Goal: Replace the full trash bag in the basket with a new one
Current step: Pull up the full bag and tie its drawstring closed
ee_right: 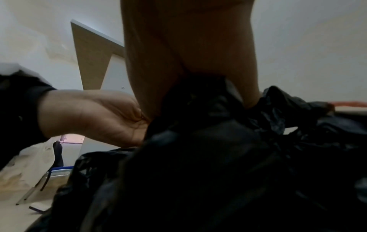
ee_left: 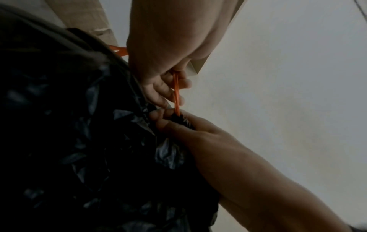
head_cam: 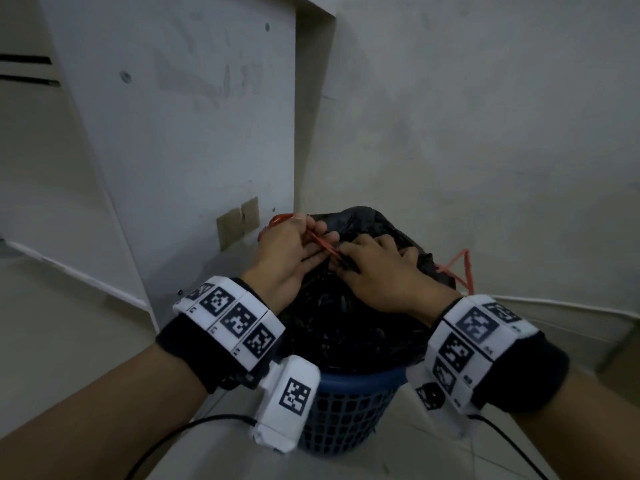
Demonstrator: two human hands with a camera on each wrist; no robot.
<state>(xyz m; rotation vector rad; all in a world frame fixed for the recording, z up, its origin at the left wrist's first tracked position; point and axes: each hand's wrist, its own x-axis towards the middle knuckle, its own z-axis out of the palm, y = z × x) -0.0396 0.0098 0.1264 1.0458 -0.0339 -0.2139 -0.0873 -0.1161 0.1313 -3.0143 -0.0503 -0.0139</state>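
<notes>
The black bag (head_cam: 349, 317) sits in the blue basket (head_cam: 346, 407), bulging above the rim. The basket stands on the floor (head_cam: 69, 323) in a corner, between a white panel (head_cam: 180, 133) and the wall (head_cam: 485, 116).

Left hand (head_cam: 294, 251): positioned over the top left of the bag. Its curled fingers (ee_left: 158, 91) pinch an orange drawstring (head_cam: 320, 242). In the left wrist view the drawstring (ee_left: 176, 95) runs taut from these fingers down to the gathered neck of the bag (ee_left: 79, 125). More orange cord shows behind the hand.

Right hand (head_cam: 377, 271): positioned on top of the bag, just beside the left hand. Its fingertips (ee_left: 158, 116) close on the bunched plastic where the drawstring enters. The head view shows the back of the hand with the fingers bent down into the plastic.

A 2nd orange loop (head_cam: 459, 270) hangs free at the right side of the bag, touching neither hand.

In the right wrist view the bag (ee_right: 218, 172) fills the lower frame; the left hand (ee_right: 95, 117) appears at the left, palm showing, and the right hand (ee_right: 188, 47) presses into the plastic from above.

Both wrists carry bands (head_cam: 235, 320) with square printed markers, and a black cable (head_cam: 166, 441) trails from each.
</notes>
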